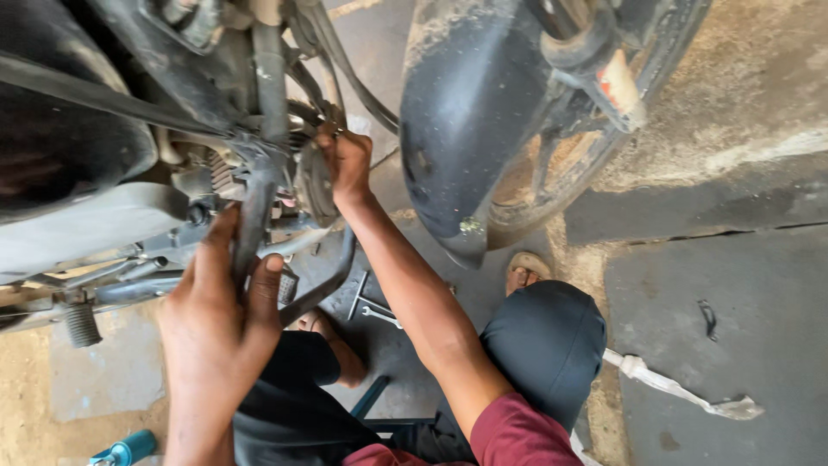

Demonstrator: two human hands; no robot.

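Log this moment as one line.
left hand: grips dark metal frame tube | right hand: on round grey engine cover | steel spanners: on floor

A dark, grimy metal frame tube (255, 207) is seen running downward before the finned engine (226, 173); a round grey engine cover (316, 183) is set beside it.

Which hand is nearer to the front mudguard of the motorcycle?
Right. The right hand is on the engine, just beside the mudguard. The left hand grips the frame tube, farther away.
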